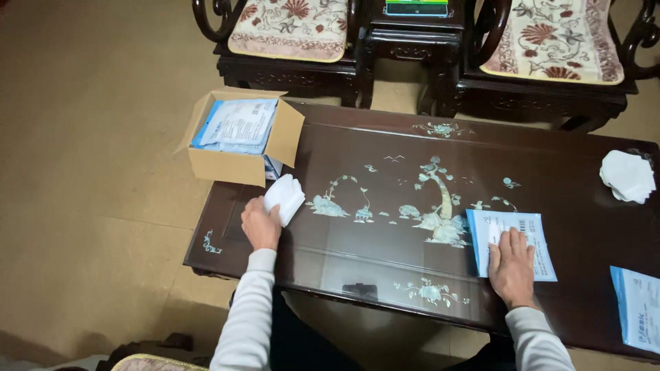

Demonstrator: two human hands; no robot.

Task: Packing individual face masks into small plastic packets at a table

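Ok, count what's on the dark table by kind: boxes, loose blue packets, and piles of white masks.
Cardboard box: 1
Loose blue packets: 2, one under the right hand, one at the table's right edge
White mask piles: 2, one by the left hand, one far right
Total: 5

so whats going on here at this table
A person sits at a dark inlaid table. Their left hand grips a small stack of white pads beside an open cardboard box filled with blue-and-white packets. Their right hand lies flat on a blue-and-white packet. Another pile of white pads sits at the table's far right, and a further packet lies at the right edge.
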